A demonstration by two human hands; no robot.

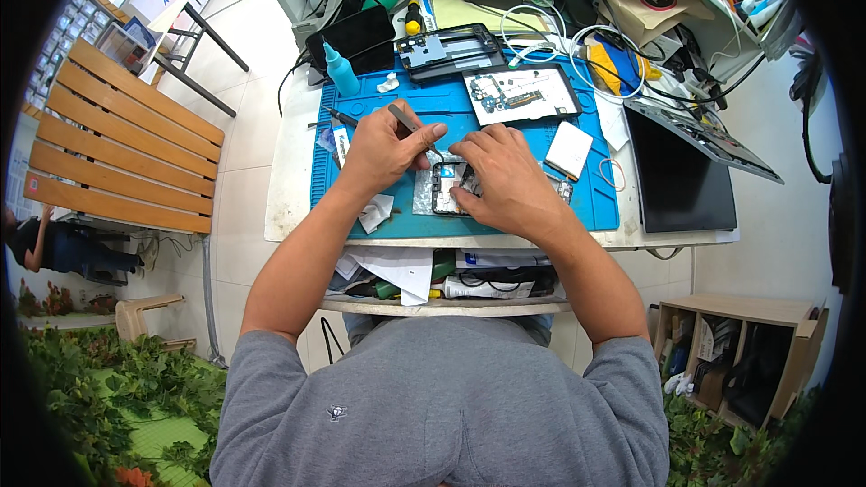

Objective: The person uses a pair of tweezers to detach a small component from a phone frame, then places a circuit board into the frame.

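My left hand (386, 149) is closed around a pair of grey tweezers (403, 117), whose tip points down toward the upper edge of an opened phone (442, 188). My right hand (507, 179) grips that phone from the right, thumb at its lower part and fingers bent over the top. The hand hides much of the phone's inside. Beneath its left side lies a clear plastic bag (422, 197). All this rests on a blue repair mat (397, 224). Just right of my right hand sits a white, flat rectangular piece (569, 150).
Behind are a tray of circuit boards (523, 94), a black device frame (451, 51), a blue dropper bottle (340, 69) and a dark phone (361, 39). White cables (577, 41) tangle at the back right. A laptop (683, 167) stands right. Below the tabletop, a drawer (410, 307) is crowded.
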